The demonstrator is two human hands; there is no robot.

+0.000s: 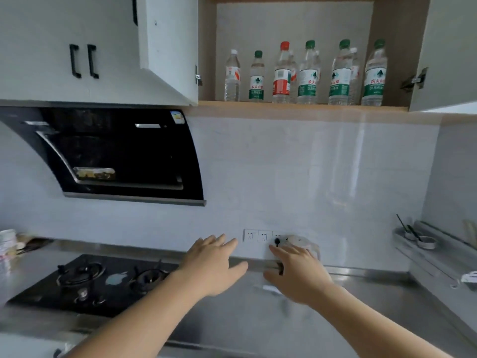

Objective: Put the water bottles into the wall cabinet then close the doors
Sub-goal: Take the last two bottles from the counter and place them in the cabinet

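Note:
Several clear water bottles (307, 73) with green, red and white caps stand upright in a row on the shelf of the wall cabinet (296, 105). Its left door (170, 47) and right door (449, 52) both stand open. Far below, over the steel counter, my left hand (214, 264) reaches forward with fingers spread and holds nothing. My right hand (299, 272) is beside it, fingers straight, also holding nothing, and hides part of a white kettle (302, 242) at the wall.
A black range hood (124, 156) hangs left of the cabinet above a black gas hob (90, 280). Wall sockets (258, 236) sit behind my hands. A rack with small bowls (423, 241) is on the right wall. Cups stand at the far left (7, 244).

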